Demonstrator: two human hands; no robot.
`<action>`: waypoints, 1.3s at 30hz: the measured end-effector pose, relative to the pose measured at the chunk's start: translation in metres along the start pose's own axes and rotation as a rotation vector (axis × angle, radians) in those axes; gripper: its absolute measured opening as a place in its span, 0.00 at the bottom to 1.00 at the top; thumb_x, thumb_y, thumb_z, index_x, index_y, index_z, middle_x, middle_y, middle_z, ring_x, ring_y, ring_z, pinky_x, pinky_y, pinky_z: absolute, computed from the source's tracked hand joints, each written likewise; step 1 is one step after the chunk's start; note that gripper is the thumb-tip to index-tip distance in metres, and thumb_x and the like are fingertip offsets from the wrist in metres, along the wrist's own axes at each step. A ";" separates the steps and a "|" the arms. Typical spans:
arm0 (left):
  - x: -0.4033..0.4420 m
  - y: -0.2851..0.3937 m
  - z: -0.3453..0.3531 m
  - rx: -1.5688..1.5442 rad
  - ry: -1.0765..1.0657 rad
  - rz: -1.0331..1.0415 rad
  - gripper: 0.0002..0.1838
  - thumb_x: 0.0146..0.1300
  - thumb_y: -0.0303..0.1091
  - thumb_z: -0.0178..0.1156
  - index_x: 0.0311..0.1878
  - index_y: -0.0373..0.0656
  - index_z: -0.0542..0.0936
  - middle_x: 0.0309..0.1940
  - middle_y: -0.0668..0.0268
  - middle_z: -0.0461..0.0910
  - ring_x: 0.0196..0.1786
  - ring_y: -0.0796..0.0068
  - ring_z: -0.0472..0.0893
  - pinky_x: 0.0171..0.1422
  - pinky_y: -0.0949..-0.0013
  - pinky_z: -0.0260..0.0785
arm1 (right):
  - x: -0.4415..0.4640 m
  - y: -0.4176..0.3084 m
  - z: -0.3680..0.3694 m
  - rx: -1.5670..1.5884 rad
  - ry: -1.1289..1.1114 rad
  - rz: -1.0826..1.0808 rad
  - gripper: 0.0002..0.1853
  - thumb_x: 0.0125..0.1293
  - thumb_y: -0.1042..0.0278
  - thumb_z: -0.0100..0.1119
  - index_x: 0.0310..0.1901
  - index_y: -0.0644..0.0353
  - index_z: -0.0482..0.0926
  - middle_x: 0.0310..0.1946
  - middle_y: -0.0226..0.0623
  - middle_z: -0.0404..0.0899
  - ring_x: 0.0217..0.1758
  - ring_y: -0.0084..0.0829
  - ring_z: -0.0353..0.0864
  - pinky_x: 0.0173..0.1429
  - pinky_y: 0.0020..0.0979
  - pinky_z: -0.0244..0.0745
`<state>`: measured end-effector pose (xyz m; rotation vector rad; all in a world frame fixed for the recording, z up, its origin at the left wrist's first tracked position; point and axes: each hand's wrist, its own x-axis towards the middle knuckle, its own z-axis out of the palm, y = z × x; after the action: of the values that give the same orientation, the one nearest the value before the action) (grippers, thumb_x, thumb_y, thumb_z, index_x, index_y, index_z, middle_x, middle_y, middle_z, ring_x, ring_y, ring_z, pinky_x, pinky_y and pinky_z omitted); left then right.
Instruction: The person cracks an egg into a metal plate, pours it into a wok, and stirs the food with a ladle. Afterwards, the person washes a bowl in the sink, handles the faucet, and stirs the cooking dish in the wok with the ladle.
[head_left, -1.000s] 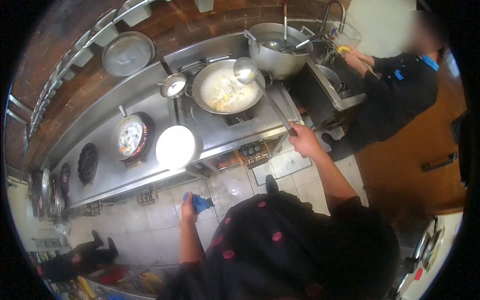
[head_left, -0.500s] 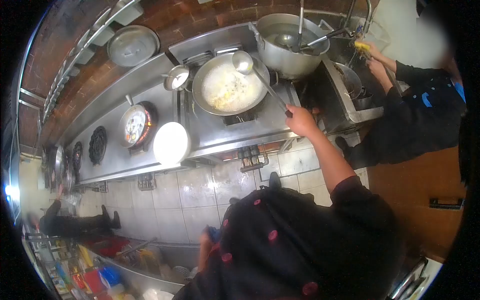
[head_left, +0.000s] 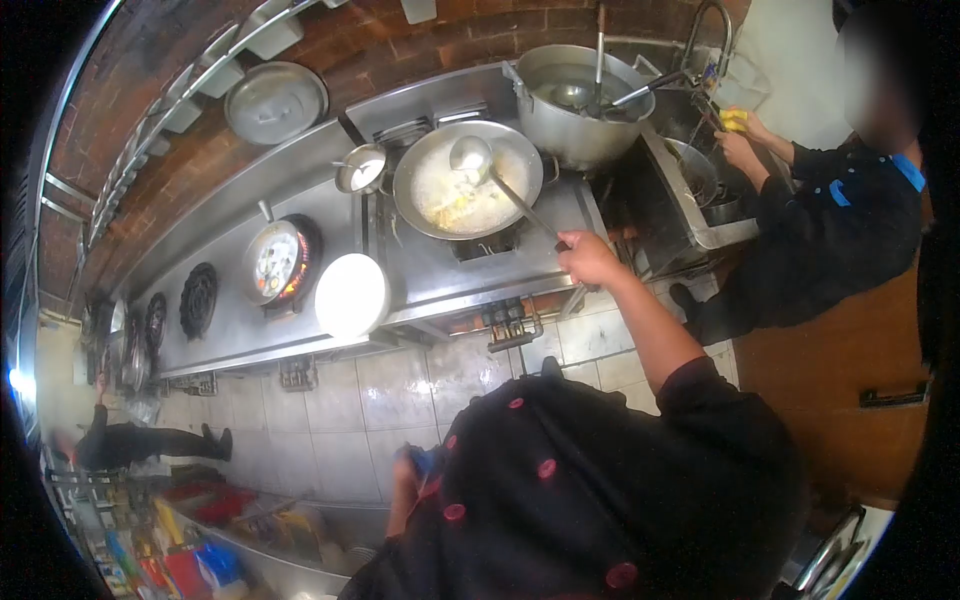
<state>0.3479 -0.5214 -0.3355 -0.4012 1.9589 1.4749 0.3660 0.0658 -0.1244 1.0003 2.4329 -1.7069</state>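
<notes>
Your left hand (head_left: 404, 480), low beside your jacket, grasps a blue cloth (head_left: 422, 460). Your right hand (head_left: 590, 260) is closed around the handle of a ladle (head_left: 471, 158); the bowl is positioned over the frothy contents of the wide pan (head_left: 400, 205). A white round item (head_left: 352, 296) lies at the stove's (head_left: 420, 275) front edge. Beyond the pan, the large pot (head_left: 570, 140) contains liquid and utensils.

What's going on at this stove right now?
The person's right hand holds a long-handled ladle with its bowl over the wide pan of frothy, pale liquid. The left hand is low by the body, with a blue cloth. A smaller pan sits over a lit burner, and a big pot stands beside the wide pan. At right, a co-worker holds something yellow.
</notes>
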 end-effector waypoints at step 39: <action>0.074 0.095 0.067 0.205 -0.390 0.029 0.14 0.70 0.43 0.51 0.32 0.45 0.75 0.25 0.64 0.76 0.27 0.70 0.75 0.32 0.67 0.70 | -0.133 0.097 -0.182 0.899 0.616 0.118 0.06 0.60 0.75 0.54 0.40 0.62 0.72 0.20 0.34 0.74 0.14 0.23 0.69 0.15 0.24 0.63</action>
<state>0.2574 -0.4182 -0.3236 0.0075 1.7792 1.2428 0.5828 0.1740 -0.0853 1.9261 1.6670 -2.8402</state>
